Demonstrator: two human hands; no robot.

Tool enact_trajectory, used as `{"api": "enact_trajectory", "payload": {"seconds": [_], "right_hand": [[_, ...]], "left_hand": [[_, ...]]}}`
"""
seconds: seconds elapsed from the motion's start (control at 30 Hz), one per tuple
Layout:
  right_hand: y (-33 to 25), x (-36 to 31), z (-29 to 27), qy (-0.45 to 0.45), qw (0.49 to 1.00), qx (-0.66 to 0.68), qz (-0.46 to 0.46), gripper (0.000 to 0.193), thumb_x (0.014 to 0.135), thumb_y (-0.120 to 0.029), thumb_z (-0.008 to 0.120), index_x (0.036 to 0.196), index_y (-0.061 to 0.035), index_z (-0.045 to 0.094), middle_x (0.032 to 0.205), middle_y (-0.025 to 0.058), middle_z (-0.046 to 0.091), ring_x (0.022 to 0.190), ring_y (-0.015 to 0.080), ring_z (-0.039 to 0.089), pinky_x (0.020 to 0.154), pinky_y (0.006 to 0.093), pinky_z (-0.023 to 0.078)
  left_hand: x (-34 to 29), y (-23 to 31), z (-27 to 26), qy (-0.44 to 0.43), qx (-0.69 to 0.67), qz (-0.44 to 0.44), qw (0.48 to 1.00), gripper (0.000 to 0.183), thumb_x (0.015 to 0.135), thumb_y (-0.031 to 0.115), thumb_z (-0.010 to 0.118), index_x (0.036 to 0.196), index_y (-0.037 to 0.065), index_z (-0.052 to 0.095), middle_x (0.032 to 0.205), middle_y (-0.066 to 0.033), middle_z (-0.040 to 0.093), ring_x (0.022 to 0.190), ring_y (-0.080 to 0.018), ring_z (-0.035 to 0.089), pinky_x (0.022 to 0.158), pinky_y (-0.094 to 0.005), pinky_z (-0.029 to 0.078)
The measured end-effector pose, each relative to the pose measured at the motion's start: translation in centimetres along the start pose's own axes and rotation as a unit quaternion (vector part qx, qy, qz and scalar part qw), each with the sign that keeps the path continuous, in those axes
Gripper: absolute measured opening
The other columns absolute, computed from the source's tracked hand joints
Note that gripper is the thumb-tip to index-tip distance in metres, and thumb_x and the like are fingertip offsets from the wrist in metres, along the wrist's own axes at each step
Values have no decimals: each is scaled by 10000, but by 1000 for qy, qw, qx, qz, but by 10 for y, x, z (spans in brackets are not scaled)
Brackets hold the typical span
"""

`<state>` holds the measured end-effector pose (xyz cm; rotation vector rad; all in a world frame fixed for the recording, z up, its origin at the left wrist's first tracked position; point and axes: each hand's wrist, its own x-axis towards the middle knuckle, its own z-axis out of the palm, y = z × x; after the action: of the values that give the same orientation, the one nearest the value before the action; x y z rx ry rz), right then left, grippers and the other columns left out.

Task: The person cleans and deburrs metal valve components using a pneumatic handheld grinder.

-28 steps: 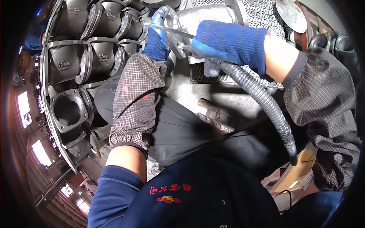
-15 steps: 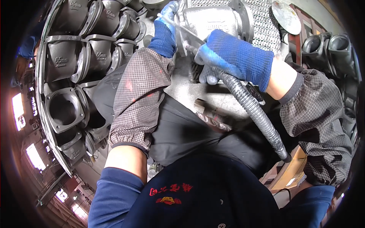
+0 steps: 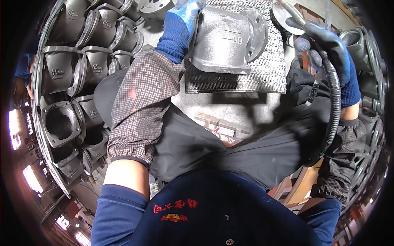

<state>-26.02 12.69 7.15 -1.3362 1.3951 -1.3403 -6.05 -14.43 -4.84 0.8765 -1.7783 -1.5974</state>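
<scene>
A grey cast-metal valve body [image 3: 221, 39] with flanged ends lies on a metal mesh mat [image 3: 230, 85] in front of me. My left hand [image 3: 183, 18], in a blue coated glove, is closed at the casting's left flange; the upper frame edge cuts off some fingertips. Off to the right, apart from the casting, my gloved right hand [image 3: 330, 47] grips a hose-fed hand tool. The tool's pale metal shaft [image 3: 290, 9] points up and left, while its black ribbed hose [image 3: 334, 98] hangs down beside my right forearm.
Rows of similar castings [image 3: 59, 69] are stacked at the left, with more castings [image 3: 355, 41] at the right. A round metal plate [image 3: 283, 18] sits beyond the mat. Wooden strips [image 3: 217, 122] lie between my legs. Another person's arm [image 3: 22, 69] shows at the far left.
My right hand has swung the tool away from the casting to the right. The casting has turned and shifted slightly, and more of the mat shows. My left hand stays at its left side.
</scene>
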Motion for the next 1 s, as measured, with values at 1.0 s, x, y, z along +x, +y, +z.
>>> {"api": "enact_trajectory", "payload": {"seconds": [1.0], "right_hand": [[99,2,2,355,898,188,179,339,837,-162,618,1067,84,571,883,99,630,763,130,610,700,232,505]], "left_hand": [[-37,80,85,-90,50,198,975,258,816,107,634,1065,39,630,815,-78,644,728,-122,604,675,-254,497]]}}
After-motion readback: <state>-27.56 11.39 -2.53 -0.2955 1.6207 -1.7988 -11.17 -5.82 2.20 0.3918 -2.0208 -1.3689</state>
